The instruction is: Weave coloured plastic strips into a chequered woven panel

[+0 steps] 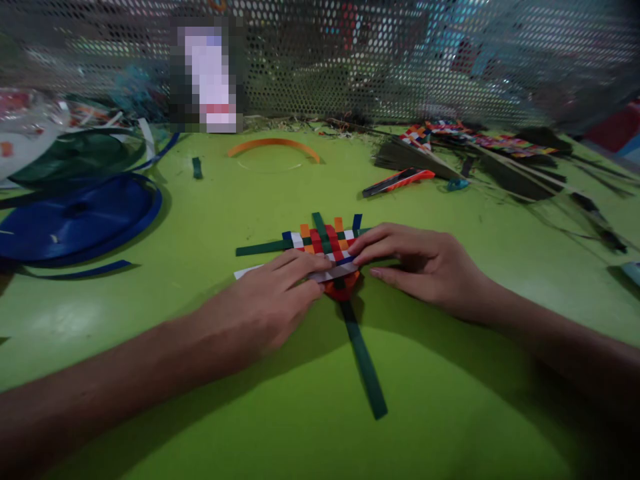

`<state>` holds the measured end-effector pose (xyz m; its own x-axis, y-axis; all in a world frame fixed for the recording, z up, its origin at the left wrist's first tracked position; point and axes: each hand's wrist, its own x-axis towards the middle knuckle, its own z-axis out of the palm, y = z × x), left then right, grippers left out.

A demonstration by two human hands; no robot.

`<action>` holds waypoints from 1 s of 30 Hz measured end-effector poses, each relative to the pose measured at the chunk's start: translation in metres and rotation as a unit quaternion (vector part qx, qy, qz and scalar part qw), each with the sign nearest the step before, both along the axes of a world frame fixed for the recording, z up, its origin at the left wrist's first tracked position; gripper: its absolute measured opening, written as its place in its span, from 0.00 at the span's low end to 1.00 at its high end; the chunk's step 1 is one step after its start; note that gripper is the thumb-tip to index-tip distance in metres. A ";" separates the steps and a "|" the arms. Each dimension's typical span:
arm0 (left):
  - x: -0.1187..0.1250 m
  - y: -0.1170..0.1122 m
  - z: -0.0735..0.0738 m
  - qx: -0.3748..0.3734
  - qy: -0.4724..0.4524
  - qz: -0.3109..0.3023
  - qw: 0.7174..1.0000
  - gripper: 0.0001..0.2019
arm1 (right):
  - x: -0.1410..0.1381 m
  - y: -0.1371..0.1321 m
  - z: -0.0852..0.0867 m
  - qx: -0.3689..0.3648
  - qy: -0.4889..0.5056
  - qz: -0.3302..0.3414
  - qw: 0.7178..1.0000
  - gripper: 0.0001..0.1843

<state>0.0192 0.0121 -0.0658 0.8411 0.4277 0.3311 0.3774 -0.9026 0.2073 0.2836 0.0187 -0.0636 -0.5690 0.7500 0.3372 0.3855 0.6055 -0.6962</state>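
Note:
A small woven piece [325, 238] of red, white, orange, blue and green ribbon strips lies on the table. A white strip [343, 271] crosses its near part, with its other end showing left of my left hand [280, 293]. The thumb and fingers of that hand close on the white strip. My right hand [425, 263] has its fingertips on the weave's right edge, its thumb held apart from them. Under the white strip is a curled orange-red part [343, 287]. A long dark green strip [365, 360] runs from it toward me. Part of the weave is hidden by my fingers.
Blue [80, 217] and green [80, 157] ribbon rolls lie at left. A red-and-black cutter [397, 181] sits beyond my right hand. Farther back are an orange strip [274, 143], dark fan-shaped pieces [415, 157] and a perforated metal screen [320, 60].

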 end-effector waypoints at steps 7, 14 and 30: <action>-0.003 0.000 -0.002 0.010 0.019 0.001 1.000 0.12 | 0.001 -0.005 -0.003 0.129 -0.093 0.068 0.985 0.19; -0.004 0.001 0.000 -0.005 0.015 -0.005 1.000 0.11 | -0.005 -0.001 -0.011 0.160 -0.079 0.051 0.983 0.16; -0.004 -0.002 0.004 -0.009 0.025 -0.007 1.000 0.17 | 0.001 0.001 -0.003 0.145 -0.094 0.022 0.985 0.10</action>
<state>0.0155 0.0103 -0.0613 0.8626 0.4211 0.2802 0.3751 -0.9042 0.2042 0.2844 0.0194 -0.0669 -0.6709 0.6110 0.4202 0.4602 0.7874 -0.4101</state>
